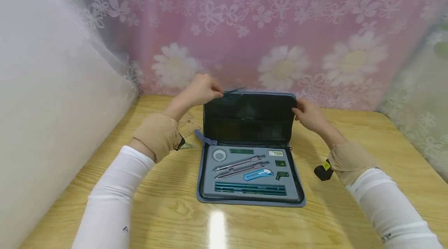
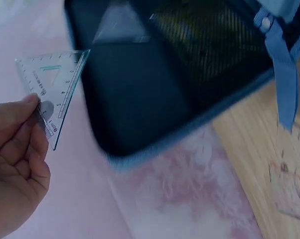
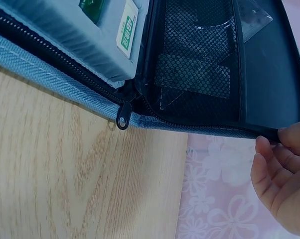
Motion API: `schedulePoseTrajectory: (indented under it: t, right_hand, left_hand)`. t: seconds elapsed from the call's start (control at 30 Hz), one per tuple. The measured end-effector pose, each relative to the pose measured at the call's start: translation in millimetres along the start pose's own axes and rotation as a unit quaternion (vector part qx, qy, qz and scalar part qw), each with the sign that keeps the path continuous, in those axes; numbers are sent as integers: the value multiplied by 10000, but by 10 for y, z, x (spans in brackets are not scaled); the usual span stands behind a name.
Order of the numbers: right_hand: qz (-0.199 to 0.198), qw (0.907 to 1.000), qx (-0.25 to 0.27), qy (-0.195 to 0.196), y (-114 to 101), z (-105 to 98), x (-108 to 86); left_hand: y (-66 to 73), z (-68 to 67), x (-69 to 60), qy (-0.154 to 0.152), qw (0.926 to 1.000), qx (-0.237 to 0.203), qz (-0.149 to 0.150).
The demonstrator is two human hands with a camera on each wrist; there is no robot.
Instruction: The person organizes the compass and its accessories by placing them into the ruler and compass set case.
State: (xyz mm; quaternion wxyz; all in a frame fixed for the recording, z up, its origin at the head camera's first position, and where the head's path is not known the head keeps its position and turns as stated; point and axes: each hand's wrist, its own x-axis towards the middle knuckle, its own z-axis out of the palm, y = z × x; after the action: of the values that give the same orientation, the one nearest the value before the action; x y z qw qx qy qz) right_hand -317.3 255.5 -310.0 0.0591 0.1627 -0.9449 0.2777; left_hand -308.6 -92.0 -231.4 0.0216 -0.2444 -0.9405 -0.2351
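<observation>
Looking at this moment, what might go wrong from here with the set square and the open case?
The left hand pinches the clear set square near one edge, so it might slip or twist.

The right hand grips the edge of the raised lid; letting go could let it tip.

A clear piece pokes past the mesh pocket, so the set square might snag there.

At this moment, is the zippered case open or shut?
The case is open: its lid stands raised, the right hand holds its edge, and the grey tray lies uncovered.
</observation>
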Motion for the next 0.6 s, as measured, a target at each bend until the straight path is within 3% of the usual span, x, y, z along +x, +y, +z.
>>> schedulePoseTrajectory:
  t: [0.1, 0.2, 0.33, 0.6]
  right_hand:
    - [23, 10000, -14, -7, -9, -5, -7]
    - [18, 10000, -38, 33, -2, -4, -11]
    - [-62, 9999, -72, 105, 3, 33, 7]
    - [-95, 9998, -28, 188, 28, 30, 10]
  left_hand:
    - [107, 145, 120, -258, 9985, 368, 323]
    - [137, 257, 211, -425, 9964, 582, 452]
    - [76, 351, 245, -540, 9942, 794, 488]
    - [-44, 489, 262, -764, 9931, 750, 489]
